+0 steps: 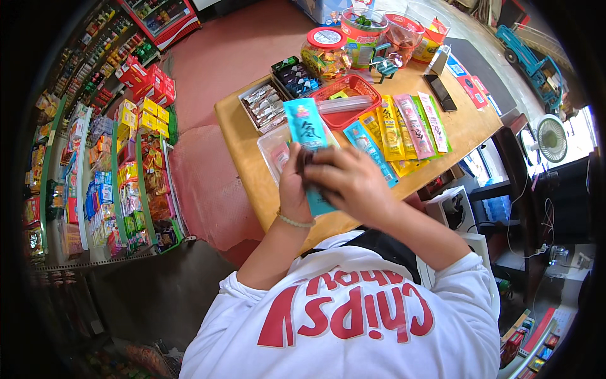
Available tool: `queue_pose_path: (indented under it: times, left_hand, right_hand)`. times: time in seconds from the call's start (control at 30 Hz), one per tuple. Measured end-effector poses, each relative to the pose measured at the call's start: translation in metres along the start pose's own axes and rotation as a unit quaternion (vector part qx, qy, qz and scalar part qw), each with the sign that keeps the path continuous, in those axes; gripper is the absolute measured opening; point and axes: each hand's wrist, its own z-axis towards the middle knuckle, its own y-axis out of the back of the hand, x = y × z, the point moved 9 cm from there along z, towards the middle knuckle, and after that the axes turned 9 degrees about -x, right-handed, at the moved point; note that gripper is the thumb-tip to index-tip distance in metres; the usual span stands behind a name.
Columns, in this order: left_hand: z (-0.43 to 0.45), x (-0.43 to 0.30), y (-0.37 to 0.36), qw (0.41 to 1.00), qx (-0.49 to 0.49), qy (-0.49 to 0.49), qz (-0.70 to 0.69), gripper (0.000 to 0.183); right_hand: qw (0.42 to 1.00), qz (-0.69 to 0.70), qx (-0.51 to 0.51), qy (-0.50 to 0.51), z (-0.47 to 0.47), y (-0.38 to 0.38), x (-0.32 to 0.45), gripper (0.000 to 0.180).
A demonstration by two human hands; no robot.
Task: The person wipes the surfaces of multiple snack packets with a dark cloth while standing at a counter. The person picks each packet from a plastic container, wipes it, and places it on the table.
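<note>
My left hand (289, 182) grips a long light-blue plastic packet (303, 121) with dark printed characters, held tilted above the table. A pale bead bracelet (294, 221) circles that wrist. My right hand (357, 177), blurred by motion, lies across the packet's middle. Its curled fingers are on a small dark brown object (305, 163), mostly hidden between the two hands. Just beyond the right hand lie another blue packet (369, 149), yellow packets (392, 132), a pink packet (415, 125) and a white packet (434, 121). Behind my left hand sits a clear plastic tray (267, 149).
The wooden table (236, 123) also carries a red plastic basket (374, 87), boxes of wrapped snacks (265, 104), a candy jar (326, 57), tubs (362, 35) and a phone (440, 92). Snack shelves (113, 189) stand left; a fan (551, 137) is at right.
</note>
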Motion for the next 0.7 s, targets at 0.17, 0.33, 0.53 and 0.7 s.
queue_pose_path:
  times: [0.17, 0.33, 0.53, 0.7]
  left_hand:
    - [0.0, -0.047, 0.011, 0.979, -0.111, -0.168, 0.038, 0.047]
    - [-0.003, -0.051, -0.017, 0.962, -0.128, -0.225, 0.082, 0.049]
    - [-0.006, -0.016, -0.032, 0.944, -0.125, -0.224, 0.205, 0.056]
    - [-0.011, -0.049, -0.031, 0.865, -0.193, -0.331, 0.325, 0.066]
  right_hand:
    - [0.98, 0.166, 0.087, -0.068, -0.045, -0.001, 0.014, 0.027]
    - [0.737, 0.45, -0.087, -0.496, -0.082, 0.005, -0.066, 0.037]
    - [0.686, 0.501, -0.091, -0.519, -0.085, -0.01, -0.061, 0.041]
    - [0.818, 0.349, -0.1, -0.445, -0.066, 0.008, -0.063, 0.031]
